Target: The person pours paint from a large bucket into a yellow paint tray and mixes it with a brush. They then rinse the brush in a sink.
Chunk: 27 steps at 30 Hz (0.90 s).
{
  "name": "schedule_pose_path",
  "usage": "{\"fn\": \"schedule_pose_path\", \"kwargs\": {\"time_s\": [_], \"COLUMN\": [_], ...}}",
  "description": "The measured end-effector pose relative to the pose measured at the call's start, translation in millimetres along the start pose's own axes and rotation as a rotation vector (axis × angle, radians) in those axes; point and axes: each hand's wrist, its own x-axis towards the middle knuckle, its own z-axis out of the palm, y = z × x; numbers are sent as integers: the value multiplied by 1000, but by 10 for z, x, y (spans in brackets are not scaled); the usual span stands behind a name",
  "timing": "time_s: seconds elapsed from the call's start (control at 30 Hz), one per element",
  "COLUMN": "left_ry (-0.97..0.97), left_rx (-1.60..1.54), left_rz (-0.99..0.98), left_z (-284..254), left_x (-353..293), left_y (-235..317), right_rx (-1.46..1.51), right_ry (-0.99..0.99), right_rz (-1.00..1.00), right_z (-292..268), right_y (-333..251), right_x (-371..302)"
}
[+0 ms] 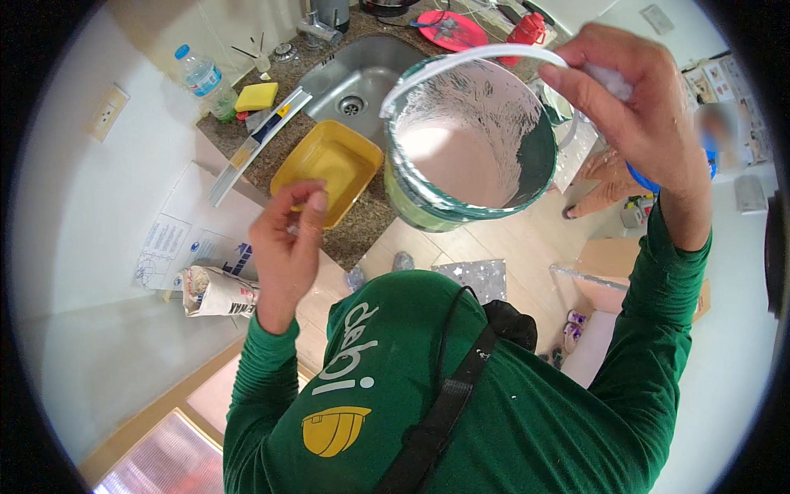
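A green bucket (pixel 395 177) with a pale pinkish, paint-like mix inside hangs in front of me, its inner wall and rim smeared. My right hand (pixel 638 99) is closed round its white handle (pixel 494 51), raised at the upper right. Something whitish and translucent (pixel 611 81) shows within that grip. My left hand (pixel 288 247) has its fingers curled in toward the thumb, in front of a yellow rectangular tub (pixel 362 193) on the speckled counter (pixel 354 239). Whatever may lie between those fingers is too small to make out.
Behind the bucket is a steel sink (pixel 374 62). A plastic bottle (pixel 206 82), a yellow sponge (pixel 256 97) and a long metal blade tool (pixel 259 148) lie left. A pink plate (pixel 453 31) stands farther back. Another person's leg (pixel 605 193) and a cardboard box (pixel 609 259) are right.
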Motion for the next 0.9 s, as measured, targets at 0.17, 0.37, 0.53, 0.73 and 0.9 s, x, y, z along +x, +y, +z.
{"fn": "schedule_pose_path", "kwargs": {"time_s": [0.17, 0.37, 0.53, 0.73, 0.9], "left_ry": [106, 283, 380, 78, 188], "left_rx": [-50, -95, -669, -1591, -1707], "left_rz": [-120, 44, -150, -56, -186], "left_z": [-189, -580, -935, -311, -436], "left_x": [-323, -189, -274, -305, -231], "left_y": [-85, 378, -835, -923, -718], "right_rx": [5, 215, 395, 236, 146], "right_ry": [265, 10, -23, 47, 222], "right_rz": [-143, 73, -122, -352, -547], "right_z": [194, -79, -54, 371, 810], "right_y": [-449, -1087, -1254, -1442, -1488], "right_x": [423, 808, 1104, 1367, 1438]}}
